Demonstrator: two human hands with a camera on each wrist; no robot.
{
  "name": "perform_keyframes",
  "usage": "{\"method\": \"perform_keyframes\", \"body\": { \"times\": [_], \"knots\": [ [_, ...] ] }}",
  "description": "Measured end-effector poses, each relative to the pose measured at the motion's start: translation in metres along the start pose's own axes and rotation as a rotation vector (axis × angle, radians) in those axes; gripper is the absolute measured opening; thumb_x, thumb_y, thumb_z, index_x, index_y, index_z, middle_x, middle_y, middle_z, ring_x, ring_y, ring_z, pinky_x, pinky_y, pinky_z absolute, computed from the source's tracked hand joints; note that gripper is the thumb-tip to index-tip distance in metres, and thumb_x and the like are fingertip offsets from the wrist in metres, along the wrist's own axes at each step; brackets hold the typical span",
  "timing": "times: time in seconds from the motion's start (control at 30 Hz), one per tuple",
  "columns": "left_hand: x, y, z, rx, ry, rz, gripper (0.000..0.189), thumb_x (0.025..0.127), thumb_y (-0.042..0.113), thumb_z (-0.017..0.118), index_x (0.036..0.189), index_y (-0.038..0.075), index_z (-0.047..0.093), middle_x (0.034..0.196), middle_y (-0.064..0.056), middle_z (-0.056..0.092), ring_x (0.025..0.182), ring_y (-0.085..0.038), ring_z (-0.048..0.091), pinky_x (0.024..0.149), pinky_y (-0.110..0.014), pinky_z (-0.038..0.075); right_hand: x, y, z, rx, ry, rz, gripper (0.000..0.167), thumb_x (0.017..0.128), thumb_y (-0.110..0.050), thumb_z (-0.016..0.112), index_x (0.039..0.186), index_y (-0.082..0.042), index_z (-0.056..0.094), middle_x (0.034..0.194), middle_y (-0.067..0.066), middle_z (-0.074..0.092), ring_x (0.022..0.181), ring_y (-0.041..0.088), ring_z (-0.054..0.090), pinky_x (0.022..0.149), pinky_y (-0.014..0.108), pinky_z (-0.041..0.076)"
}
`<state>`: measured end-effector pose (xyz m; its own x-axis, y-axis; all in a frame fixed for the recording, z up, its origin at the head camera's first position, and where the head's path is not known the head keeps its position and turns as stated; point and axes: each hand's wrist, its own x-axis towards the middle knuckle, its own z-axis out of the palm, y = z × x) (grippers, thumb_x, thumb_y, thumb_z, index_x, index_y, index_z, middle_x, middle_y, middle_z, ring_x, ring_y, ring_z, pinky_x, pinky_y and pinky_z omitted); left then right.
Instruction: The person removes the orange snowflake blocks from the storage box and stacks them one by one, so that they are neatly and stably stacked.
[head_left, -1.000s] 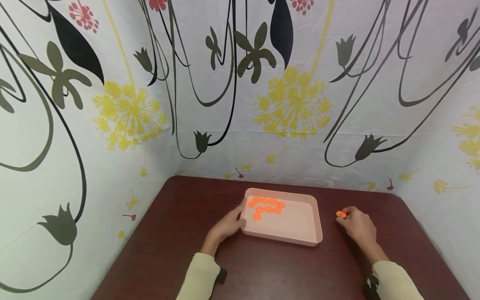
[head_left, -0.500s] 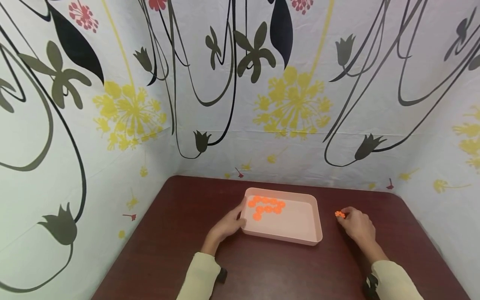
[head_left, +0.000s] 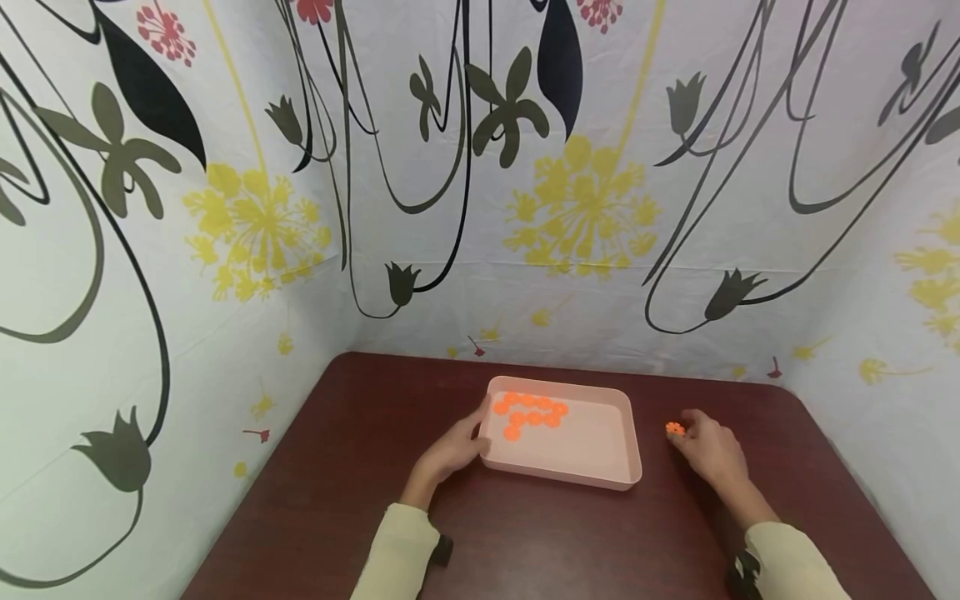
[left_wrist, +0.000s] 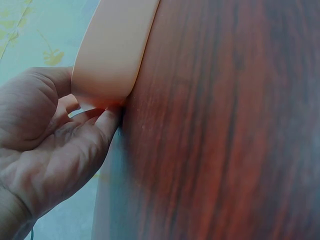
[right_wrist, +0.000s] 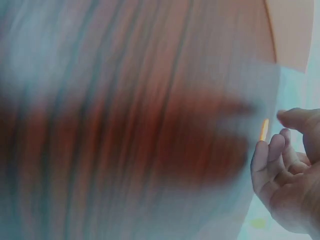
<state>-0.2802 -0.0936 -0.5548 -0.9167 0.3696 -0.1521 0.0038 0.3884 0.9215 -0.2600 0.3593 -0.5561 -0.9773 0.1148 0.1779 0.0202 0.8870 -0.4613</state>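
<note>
Peach, rectangular, plastic-looking tray sat on the dark-red wood-grained desk; your left hand gripped its left end, likely for steadiness. Right of it, your right hand pinched an orange flower-shaped piece between the fingers.

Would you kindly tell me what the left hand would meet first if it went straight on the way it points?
The pink tray: the left hand holds its left end, so that wall would come first, probably with the orange pieces beyond.
</note>
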Motion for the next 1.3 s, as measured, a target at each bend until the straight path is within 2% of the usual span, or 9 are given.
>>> {"method": "perform_keyframes", "body": {
  "times": [0.17,0.27,0.43,0.53,0.7,0.9,1.0,1.13,1.3],
  "knots": [
    [-0.001,0.001,0.000,0.003,-0.002,0.011,0.088,0.095,0.002,0.055,0.171,0.023,0.015,0.179,-0.004,0.017,0.153,-0.025,0.030,0.118,-0.049,0.030,-0.001,-0.026,0.003,0.068,0.104,-0.076,0.056,0.096,-0.026,0.075,0.139,0.005,0.058,0.075,0.005,0.065,0.061,0.014,0.053,0.057,0.032,0.042],
    [-0.001,0.002,0.000,0.005,0.001,0.012,0.088,0.095,0.002,0.055,0.171,0.023,0.016,0.179,-0.004,0.017,0.155,-0.025,0.029,0.119,-0.050,0.029,-0.001,-0.047,0.006,0.118,0.159,-0.118,0.052,0.095,-0.025,0.077,0.138,-0.001,0.060,0.075,0.000,0.059,0.059,0.009,0.046,0.057,0.028,0.037],
    [-0.002,0.001,0.000,0.001,0.006,0.005,0.088,0.095,0.001,0.055,0.171,0.023,0.016,0.179,-0.003,0.018,0.154,-0.026,0.030,0.118,-0.049,0.030,0.000,-0.081,0.017,0.212,0.199,-0.209,0.046,0.093,-0.020,0.080,0.134,-0.006,0.065,0.076,-0.001,0.058,0.060,0.006,0.047,0.058,0.025,0.039],
    [-0.003,0.001,-0.001,-0.007,0.003,0.002,0.088,0.095,0.001,0.055,0.171,0.023,0.015,0.179,-0.003,0.017,0.150,-0.026,0.032,0.113,-0.048,0.033,0.000,-0.098,0.024,0.264,0.168,-0.250,0.046,0.093,-0.018,0.080,0.135,-0.008,0.066,0.077,-0.002,0.059,0.063,0.006,0.051,0.059,0.024,0.042],
    [-0.003,0.001,-0.001,-0.005,0.002,-0.003,0.088,0.095,0.001,0.054,0.171,0.023,0.015,0.179,-0.002,0.016,0.151,-0.025,0.032,0.111,-0.046,0.033,0.003,-0.120,0.035,0.323,0.088,-0.255,0.047,0.094,-0.018,0.079,0.137,-0.007,0.066,0.078,0.000,0.062,0.066,0.008,0.054,0.059,0.024,0.046],
    [-0.003,0.002,0.000,-0.002,0.008,0.002,0.087,0.096,0.001,0.055,0.171,0.022,0.017,0.179,-0.004,0.018,0.152,-0.027,0.032,0.111,-0.047,0.033,0.010,-0.138,0.051,0.327,0.050,-0.286,0.044,0.089,-0.009,0.082,0.131,0.001,0.071,0.071,0.002,0.064,0.063,0.009,0.055,0.058,0.023,0.045],
    [-0.003,0.002,0.000,-0.004,0.010,0.000,0.087,0.096,0.001,0.055,0.171,0.023,0.017,0.179,-0.003,0.019,0.153,-0.025,0.031,0.113,-0.047,0.033,0.012,-0.141,0.059,0.350,0.001,-0.294,0.045,0.091,-0.005,0.080,0.133,0.004,0.069,0.068,0.003,0.067,0.060,0.009,0.056,0.055,0.024,0.045],
    [-0.002,0.001,-0.001,-0.007,0.010,0.008,0.086,0.096,0.002,0.055,0.171,0.024,0.017,0.178,-0.003,0.021,0.153,-0.024,0.032,0.114,-0.047,0.032,0.012,-0.143,0.067,0.385,-0.111,-0.202,0.049,0.098,-0.008,0.071,0.145,-0.003,0.061,0.068,0.004,0.067,0.058,0.012,0.057,0.054,0.027,0.044],
    [-0.001,-0.001,-0.002,-0.002,0.001,0.017,0.086,0.096,0.002,0.054,0.170,0.026,0.017,0.178,-0.001,0.020,0.154,-0.023,0.031,0.111,-0.045,0.033,0.017,-0.145,0.076,0.343,-0.141,-0.100,0.051,0.099,-0.010,0.068,0.149,-0.012,0.059,0.074,0.004,0.069,0.059,0.014,0.059,0.057,0.028,0.045]
  ]
}}
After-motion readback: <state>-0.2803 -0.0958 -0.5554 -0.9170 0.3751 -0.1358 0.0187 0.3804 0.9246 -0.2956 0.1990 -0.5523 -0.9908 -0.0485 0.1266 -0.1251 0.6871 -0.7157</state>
